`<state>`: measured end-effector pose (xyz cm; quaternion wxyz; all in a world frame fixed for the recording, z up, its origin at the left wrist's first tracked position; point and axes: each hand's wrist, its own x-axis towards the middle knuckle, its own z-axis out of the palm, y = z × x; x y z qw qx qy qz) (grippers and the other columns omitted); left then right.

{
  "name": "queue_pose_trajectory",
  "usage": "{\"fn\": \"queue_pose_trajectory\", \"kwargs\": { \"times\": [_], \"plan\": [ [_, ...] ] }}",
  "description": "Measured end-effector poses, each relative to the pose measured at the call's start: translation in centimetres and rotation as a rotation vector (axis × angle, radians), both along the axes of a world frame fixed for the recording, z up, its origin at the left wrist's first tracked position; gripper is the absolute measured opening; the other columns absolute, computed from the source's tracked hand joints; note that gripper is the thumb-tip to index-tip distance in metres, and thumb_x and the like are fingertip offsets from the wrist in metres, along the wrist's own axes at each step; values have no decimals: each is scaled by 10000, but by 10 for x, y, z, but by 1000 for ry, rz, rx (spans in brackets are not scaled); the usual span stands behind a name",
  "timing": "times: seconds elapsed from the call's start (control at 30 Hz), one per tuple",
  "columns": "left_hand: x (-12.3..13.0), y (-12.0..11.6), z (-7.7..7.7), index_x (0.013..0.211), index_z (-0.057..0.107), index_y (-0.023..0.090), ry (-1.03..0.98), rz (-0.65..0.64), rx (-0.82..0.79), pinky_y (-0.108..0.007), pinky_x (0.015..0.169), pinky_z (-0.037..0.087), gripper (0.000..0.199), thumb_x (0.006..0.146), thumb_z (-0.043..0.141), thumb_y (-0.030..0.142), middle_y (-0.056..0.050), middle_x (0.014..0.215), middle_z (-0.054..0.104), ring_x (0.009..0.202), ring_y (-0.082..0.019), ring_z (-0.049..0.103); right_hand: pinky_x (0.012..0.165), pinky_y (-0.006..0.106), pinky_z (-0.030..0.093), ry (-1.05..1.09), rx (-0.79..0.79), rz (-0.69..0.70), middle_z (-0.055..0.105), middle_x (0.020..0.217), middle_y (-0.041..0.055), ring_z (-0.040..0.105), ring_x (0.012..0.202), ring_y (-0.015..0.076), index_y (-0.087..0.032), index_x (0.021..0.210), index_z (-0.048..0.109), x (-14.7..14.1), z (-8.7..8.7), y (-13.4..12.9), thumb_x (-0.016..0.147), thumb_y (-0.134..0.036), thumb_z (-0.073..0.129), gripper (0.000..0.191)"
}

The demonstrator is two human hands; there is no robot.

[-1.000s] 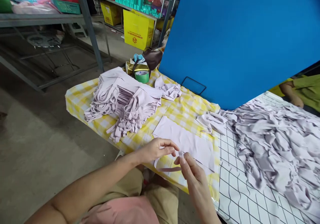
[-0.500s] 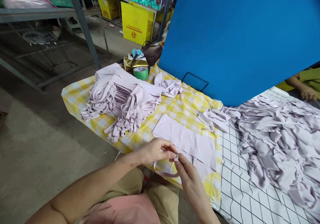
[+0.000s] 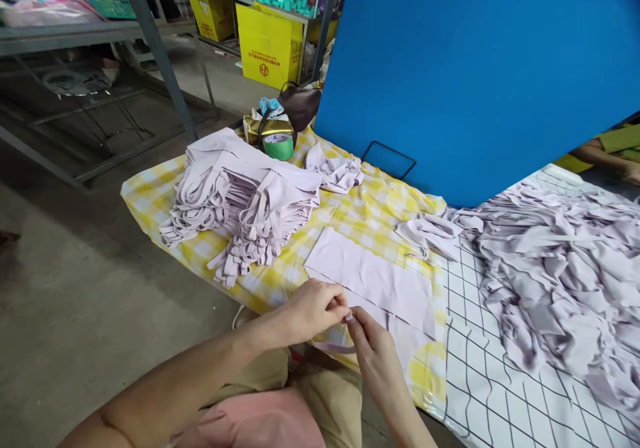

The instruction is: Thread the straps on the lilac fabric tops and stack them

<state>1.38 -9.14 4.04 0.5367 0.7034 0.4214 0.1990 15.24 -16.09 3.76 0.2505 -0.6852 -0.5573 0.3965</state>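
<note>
A pale lilac cloth piece lies flat on the yellow checked tablecloth, with a narrow strap hanging at its near side. My left hand is closed in a pinch just in front of the cloth. Against its fingertips, my right hand pinches a small pale end, apparently of the strap. The fingers hide most of that end. Left of the flat piece rises a thick stack of lilac pieces with looped straps.
A large blue panel stands behind the table. On the right is a heap of lilac cloth. Green tape and a dark bag sit at the back. Another person's arm shows at far right.
My left hand's fingers have curled in more tightly, and both hands have come closer around the small end. The strap's loop sits lower and shows less. The other person's hand has moved right.
</note>
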Motion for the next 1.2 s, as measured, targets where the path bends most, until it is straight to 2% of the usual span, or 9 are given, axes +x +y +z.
{"fn": "queue_pose_trajectory", "kwargs": {
  "times": [0.17,0.3,0.4,0.57,0.8,0.9,1.0,1.1,1.2],
  "plan": [
    [-3,10,-7,658,512,145,-111,-71,-405,-176,398,282,121,735,504,237,76,423,455,359,-63,397,612,266,391,-24,83,31,516,684,5,508,666,164,-213,650,445,5,-3,-2,868,-360,339,283],
    [3,13,-12,613,523,134,-126,-1,-518,-167,382,263,137,663,570,253,82,412,433,362,-47,351,750,310,437,-18,247,-25,595,927,53,563,869,189,-197,1018,472,2,-9,-2,812,-317,440,240],
    [9,11,-16,589,554,125,-122,45,-546,-173,388,286,124,616,585,242,57,440,482,385,-54,387,676,297,458,-68,321,-30,605,813,26,588,747,176,-183,1153,387,-4,-14,-1,805,-283,446,366],
    [13,14,-14,487,485,150,-134,89,-593,-179,365,282,132,600,531,201,77,352,380,342,-55,335,516,250,411,-282,423,-39,599,685,17,562,566,157,-185,962,481,-9,-27,1,864,-263,383,160],
    [10,24,-16,477,371,187,-235,-103,-917,-196,402,315,243,631,545,258,125,299,222,308,-29,146,536,235,388,-442,645,90,508,644,12,504,580,142,-192,822,543,2,-32,2,909,-199,354,209],
    [11,28,-19,552,461,171,-134,-76,-648,-214,441,331,220,725,506,300,100,357,291,341,-57,246,560,232,387,-401,607,106,498,664,11,496,595,135,-193,817,559,10,-28,8,914,-208,350,231],
    [11,33,-27,739,588,157,77,27,34,-242,602,404,99,749,550,247,24,608,520,593,-116,497,549,236,381,-385,518,65,492,693,15,496,577,131,-184,803,560,18,-28,22,905,-223,347,239],
    [12,41,-41,941,614,184,237,-125,621,-298,816,397,188,753,597,185,-43,978,579,934,-182,514,529,243,366,-426,384,70,506,721,22,505,565,134,-187,757,557,26,-34,37,885,-215,344,250],
    [15,49,-54,939,609,176,308,-312,852,-319,849,380,143,804,567,200,-51,1018,583,985,-193,500,527,248,351,-462,304,103,524,727,26,515,574,143,-193,719,548,32,-40,48,873,-204,351,250]
  ]
}}
